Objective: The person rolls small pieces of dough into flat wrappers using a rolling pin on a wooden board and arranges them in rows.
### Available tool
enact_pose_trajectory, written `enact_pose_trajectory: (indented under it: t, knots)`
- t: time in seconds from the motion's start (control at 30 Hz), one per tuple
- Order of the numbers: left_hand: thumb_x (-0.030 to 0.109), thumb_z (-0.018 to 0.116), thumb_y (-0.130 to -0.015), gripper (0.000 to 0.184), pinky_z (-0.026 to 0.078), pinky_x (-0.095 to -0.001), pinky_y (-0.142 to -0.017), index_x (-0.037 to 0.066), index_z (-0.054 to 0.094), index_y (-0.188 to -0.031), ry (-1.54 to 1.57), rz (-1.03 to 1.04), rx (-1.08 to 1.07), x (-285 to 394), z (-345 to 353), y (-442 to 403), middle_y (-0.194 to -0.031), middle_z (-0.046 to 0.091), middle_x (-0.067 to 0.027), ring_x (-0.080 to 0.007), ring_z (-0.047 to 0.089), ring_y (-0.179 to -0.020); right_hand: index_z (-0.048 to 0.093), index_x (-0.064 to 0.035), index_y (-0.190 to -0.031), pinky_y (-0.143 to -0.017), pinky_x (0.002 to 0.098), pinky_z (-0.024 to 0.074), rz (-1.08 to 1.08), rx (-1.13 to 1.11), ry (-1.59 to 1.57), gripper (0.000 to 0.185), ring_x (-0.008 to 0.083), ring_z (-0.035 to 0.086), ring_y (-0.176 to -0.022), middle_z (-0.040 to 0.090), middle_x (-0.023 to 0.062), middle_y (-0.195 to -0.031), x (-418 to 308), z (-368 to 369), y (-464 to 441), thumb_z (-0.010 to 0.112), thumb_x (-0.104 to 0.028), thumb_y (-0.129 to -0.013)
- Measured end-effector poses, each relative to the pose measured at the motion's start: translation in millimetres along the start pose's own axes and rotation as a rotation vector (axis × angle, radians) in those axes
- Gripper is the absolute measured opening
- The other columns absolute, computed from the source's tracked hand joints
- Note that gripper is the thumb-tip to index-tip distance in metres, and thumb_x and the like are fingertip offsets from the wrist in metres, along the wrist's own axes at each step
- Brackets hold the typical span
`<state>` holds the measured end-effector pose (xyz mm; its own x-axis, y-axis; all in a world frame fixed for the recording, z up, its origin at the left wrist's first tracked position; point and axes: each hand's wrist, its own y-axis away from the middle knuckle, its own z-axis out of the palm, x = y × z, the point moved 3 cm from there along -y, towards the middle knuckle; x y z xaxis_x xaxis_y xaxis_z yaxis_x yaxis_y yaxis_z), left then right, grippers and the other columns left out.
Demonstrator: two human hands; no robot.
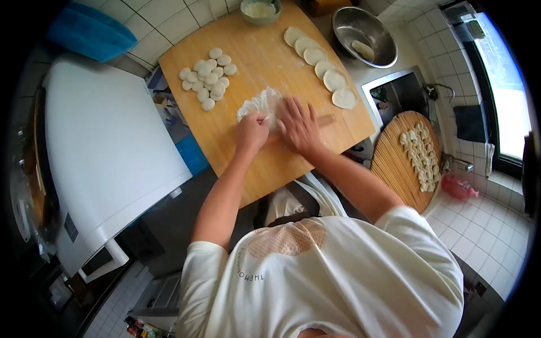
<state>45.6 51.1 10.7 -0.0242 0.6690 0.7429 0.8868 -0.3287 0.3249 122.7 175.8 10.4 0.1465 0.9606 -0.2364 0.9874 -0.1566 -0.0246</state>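
My left hand (252,132) is closed in a pinch at the edge of a patch of white flour (260,102). A bit of pale dough wrapper (264,119) shows at its fingertips; most of it is hidden. Beside it, my right hand (300,127) lies flat with fingers stretched out over a wooden rolling pin (327,120), whose end sticks out to the right. Small flattened dough pieces (209,76) lie grouped at the left of the wooden board (253,62). Rolled dough wrappers (335,80) overlap in a row along the right side.
A bowl of flour (261,11) stands at the board's far edge. A steel bowl (365,36) with a dough lump is behind the sink (397,96). Several dumplings (420,155) sit on a round slatted tray (389,155) at right. A white appliance (112,146) stands left.
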Motion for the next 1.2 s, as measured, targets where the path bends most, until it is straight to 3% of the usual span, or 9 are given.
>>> enact_pose_trajectory:
  t: [0.2, 0.43, 0.53, 0.67, 0.8, 0.9, 1.0, 1.07, 1.2]
  knots:
    - [0.016, 0.06, -0.077, 0.018, 0.05, -0.0444, -0.069, -0.001, 0.065, -0.077, -0.273, 0.133, -0.006, 9.1, -0.8, -22.6, -0.083, 0.064, -0.0227, -0.0393, 0.062, -0.078, 0.042, -0.014, -0.135, -0.108, 0.0528, 0.021, 0.011, 0.109, -0.055, 0.051, 0.0255, 0.029, -0.135, 0.035, 0.011, -0.143, -2.7, 1.1, -50.0, 0.045, -0.04, -0.091]
    - [0.018, 0.06, -0.077, 0.018, 0.049, -0.0422, -0.063, 0.0, 0.063, -0.077, 0.499, -0.163, 0.005, -38.0, 8.6, 8.1, -0.076, 0.064, -0.0199, -0.0371, 0.062, -0.071, 0.045, -0.0137, -0.134, -0.108, 0.0512, 0.0206, 0.007, 0.027, -0.007, 0.053, 0.0226, 0.031, -0.134, 0.039, 0.01, -0.142, -5.0, 8.9, 39.1, 0.049, -0.04, -0.088]
    - [0.017, 0.06, -0.076, 0.017, 0.049, -0.044, -0.063, 0.001, 0.064, -0.075, -0.134, 0.0, -0.032, 2.7, -5.1, 8.8, -0.074, 0.062, -0.0211, -0.0394, 0.061, -0.072, 0.046, -0.0109, -0.132, -0.108, 0.053, 0.0208, -0.011, 0.1, -0.001, 0.05, 0.0242, 0.031, -0.134, 0.037, 0.0117, -0.143, -8.3, 5.8, -23.5, 0.047, -0.037, -0.089]
    - [0.015, 0.059, -0.074, 0.016, 0.048, -0.0441, -0.063, 0.0, 0.064, -0.072, -0.153, 0.072, 0.033, 3.9, -0.7, -27.2, -0.075, 0.062, -0.0226, -0.0398, 0.061, -0.073, 0.043, -0.0116, -0.134, -0.107, 0.055, 0.0226, 0.051, 0.179, -0.031, 0.051, 0.0271, 0.031, -0.134, 0.036, 0.0131, -0.143, -7.5, 5.2, -68.8, 0.045, -0.038, -0.09]
    - [0.016, 0.058, -0.076, 0.016, 0.049, -0.0431, -0.065, 0.002, 0.066, -0.076, -0.113, 0.064, 0.089, -14.0, -4.1, -14.1, -0.078, 0.064, -0.0214, -0.0384, 0.062, -0.074, 0.043, -0.0128, -0.135, -0.108, 0.0513, 0.0203, -0.02, 0.026, 0.014, 0.054, 0.0246, 0.032, -0.134, 0.038, 0.0093, -0.143, -6.5, 15.2, 9.4, 0.049, -0.039, -0.088]
    - [0.016, 0.058, -0.077, 0.016, 0.049, -0.042, -0.065, 0.002, 0.067, -0.08, 0.271, -0.098, 0.152, -43.2, 1.5, 4.2, -0.08, 0.065, -0.0201, -0.0372, 0.063, -0.075, 0.041, -0.0093, -0.136, -0.108, 0.051, 0.0214, 0.031, 0.039, -0.025, 0.057, 0.0244, 0.033, -0.133, 0.037, 0.0097, -0.143, -11.5, 7.0, 55.8, 0.05, -0.037, -0.088]
    - [0.016, 0.061, -0.077, 0.017, 0.05, -0.0417, -0.066, 0.002, 0.067, -0.085, 0.257, -0.063, 0.085, -36.0, 4.5, 6.4, -0.082, 0.066, -0.0193, -0.0365, 0.063, -0.075, 0.04, -0.0093, -0.137, -0.108, 0.0523, 0.0198, -0.002, 0.058, 0.045, 0.056, 0.0256, 0.03, -0.135, 0.035, 0.0107, -0.145, -5.6, 22.0, 4.7, 0.048, -0.037, -0.089]
    - [0.015, 0.063, -0.075, 0.016, 0.051, -0.0421, -0.068, 0.001, 0.068, -0.082, -0.201, -0.037, 0.005, -2.7, -6.2, -3.9, -0.082, 0.066, -0.0196, -0.0361, 0.064, -0.076, 0.039, -0.0137, -0.138, -0.11, 0.0532, 0.0163, 0.073, 0.025, -0.038, 0.053, 0.0244, 0.024, -0.138, 0.031, 0.0112, -0.147, -16.8, 3.2, -45.7, 0.045, -0.035, -0.089]
    - [0.014, 0.063, -0.074, 0.013, 0.051, -0.043, -0.068, 0.002, 0.068, -0.074, -0.203, 0.029, 0.018, 1.0, -9.5, -34.9, -0.077, 0.065, -0.0199, -0.0358, 0.064, -0.074, 0.038, -0.0153, -0.138, -0.109, 0.0538, 0.018, 0.109, 0.148, -0.035, 0.054, 0.0248, 0.026, -0.137, 0.032, 0.0111, -0.146, -8.9, 13.7, -79.0, 0.045, -0.037, -0.089]
